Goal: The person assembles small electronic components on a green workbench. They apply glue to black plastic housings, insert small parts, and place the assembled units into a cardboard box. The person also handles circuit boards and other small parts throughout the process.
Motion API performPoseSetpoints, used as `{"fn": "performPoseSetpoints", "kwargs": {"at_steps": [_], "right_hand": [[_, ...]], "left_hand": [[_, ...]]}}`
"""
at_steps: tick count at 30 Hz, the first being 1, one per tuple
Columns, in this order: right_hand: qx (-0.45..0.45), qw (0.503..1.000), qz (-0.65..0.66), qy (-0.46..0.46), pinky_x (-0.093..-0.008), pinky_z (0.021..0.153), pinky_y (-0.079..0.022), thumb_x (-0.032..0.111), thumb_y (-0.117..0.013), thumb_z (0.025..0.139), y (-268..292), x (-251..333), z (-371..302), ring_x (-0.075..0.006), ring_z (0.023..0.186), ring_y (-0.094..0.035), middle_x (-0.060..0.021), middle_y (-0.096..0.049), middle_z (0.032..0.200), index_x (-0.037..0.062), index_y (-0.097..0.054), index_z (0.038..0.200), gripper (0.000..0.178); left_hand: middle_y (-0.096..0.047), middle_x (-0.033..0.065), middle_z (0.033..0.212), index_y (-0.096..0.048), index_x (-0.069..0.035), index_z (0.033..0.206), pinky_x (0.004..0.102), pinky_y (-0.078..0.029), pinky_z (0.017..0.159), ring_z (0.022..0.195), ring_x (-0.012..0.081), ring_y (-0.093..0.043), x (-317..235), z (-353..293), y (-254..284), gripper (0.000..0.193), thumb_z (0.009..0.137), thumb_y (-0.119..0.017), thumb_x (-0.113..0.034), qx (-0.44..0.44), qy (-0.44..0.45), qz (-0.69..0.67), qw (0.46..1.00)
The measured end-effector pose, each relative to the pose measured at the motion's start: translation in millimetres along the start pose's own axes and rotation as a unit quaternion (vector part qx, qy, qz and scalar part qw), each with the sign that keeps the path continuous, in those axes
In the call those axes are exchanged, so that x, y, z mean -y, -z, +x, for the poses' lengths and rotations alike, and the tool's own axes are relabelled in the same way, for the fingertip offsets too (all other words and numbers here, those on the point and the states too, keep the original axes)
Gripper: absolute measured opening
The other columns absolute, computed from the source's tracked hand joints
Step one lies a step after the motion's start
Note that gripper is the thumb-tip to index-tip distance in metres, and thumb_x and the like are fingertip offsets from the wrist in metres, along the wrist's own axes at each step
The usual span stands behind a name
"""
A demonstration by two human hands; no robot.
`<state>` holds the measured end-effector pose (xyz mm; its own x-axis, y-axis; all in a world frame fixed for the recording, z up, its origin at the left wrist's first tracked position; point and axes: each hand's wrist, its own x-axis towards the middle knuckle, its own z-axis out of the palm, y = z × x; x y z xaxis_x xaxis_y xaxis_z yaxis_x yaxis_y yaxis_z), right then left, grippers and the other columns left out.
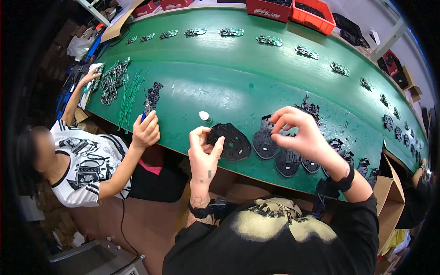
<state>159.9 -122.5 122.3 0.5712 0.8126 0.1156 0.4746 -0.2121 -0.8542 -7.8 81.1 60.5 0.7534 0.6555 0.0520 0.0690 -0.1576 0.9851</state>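
My left hand [205,153] grips the left edge of a black plastic mouse shell [237,145], thumb and fingers closed on its rim. The shell lies tilted near the bench's front edge. My right hand [298,130] hovers to its right, thumb and fingertips curled together; whatever they hold, if anything, is too small to make out. Beneath and beside that hand, more black shells lie in a row, among them one shell [265,145] next to mine and another shell [288,162] nearer the edge. Behind them is a heap of small black parts [309,109]. A small white-topped container [205,116] stands beyond my left hand.
Green circuit boards [231,32] stand spaced along the green belt [206,50] behind the bench. At left, a co-worker's hand [146,130] holds blue-handled cutters [145,113] near black bits [155,93], green wires [130,101] and piled boards [114,80]. A cardboard box [389,201] stands right.
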Motion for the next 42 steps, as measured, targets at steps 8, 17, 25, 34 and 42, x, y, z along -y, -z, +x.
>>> {"fn": "performPoseSetpoints", "kwargs": {"at_steps": [8,17,25,34,42], "right_hand": [[-0.029,0.987,0.123,-0.099,-0.0294,0.081,-0.056,0.006,-0.073,0.081,0,8,0,-0.0135,0.095,-0.066,-0.0107,-0.068,0.107,-0.002,-0.066,0.085,0.011],[-0.059,0.884,0.407,-0.221,-0.0211,0.076,-0.048,0.011,-0.077,0.082,75,-28,-42,-0.0054,0.082,-0.061,0.0009,-0.069,0.093,0.0069,-0.063,0.108,0.029],[-0.31,0.934,0.021,-0.176,-0.0285,0.079,-0.053,0.011,-0.069,0.084,277,-184,-104,-0.0129,0.086,-0.067,-0.0095,-0.074,0.096,0.0024,-0.069,0.114,0.031],[-0.284,0.866,-0.342,-0.228,-0.0398,0.087,-0.052,0.013,-0.071,0.081,328,-292,-143,-0.0324,0.093,-0.067,-0.0172,-0.069,0.096,0.0083,-0.074,0.103,0.022],[-0.297,0.862,-0.41,-0.024,-0.0393,0.09,-0.049,0.011,-0.073,0.082,273,-180,-74,-0.0309,0.099,-0.062,-0.0118,-0.066,0.102,0.006,-0.074,0.101,0.02]], "left_hand": [[-0.053,0.0059,0.11,-0.046,-0.003,0.121,0.0211,-0.051,0.074,0.096,0.0103,-0.057,-21,6,-69,0.043,0.087,-0.073,0.002,0.013,-0.151,-0.123,0.981],[-0.054,0.0054,0.103,-0.043,0.0,0.128,0.0204,-0.05,0.065,0.076,0.0099,-0.06,-64,19,-149,0.047,0.089,-0.069,0.001,0.137,-0.104,-0.189,0.967],[-0.065,0.0095,0.099,-0.05,0.0,0.133,0.0311,-0.052,0.079,0.083,0.0159,-0.062,-27,39,-128,0.04,0.095,-0.059,-0.011,0.147,-0.135,0.061,0.978],[-0.059,0.0147,0.126,-0.059,-0.003,0.129,0.0429,-0.04,0.104,0.12,0.0331,-0.051,-3,48,-104,0.048,0.085,-0.071,-0.017,0.177,-0.219,0.353,0.892],[-0.065,0.0113,0.106,-0.065,-0.002,0.108,0.0381,-0.049,0.09,0.097,0.0305,-0.062,-3,54,-95,0.03,0.08,-0.074,-0.011,0.154,-0.217,0.294,0.918]]}}
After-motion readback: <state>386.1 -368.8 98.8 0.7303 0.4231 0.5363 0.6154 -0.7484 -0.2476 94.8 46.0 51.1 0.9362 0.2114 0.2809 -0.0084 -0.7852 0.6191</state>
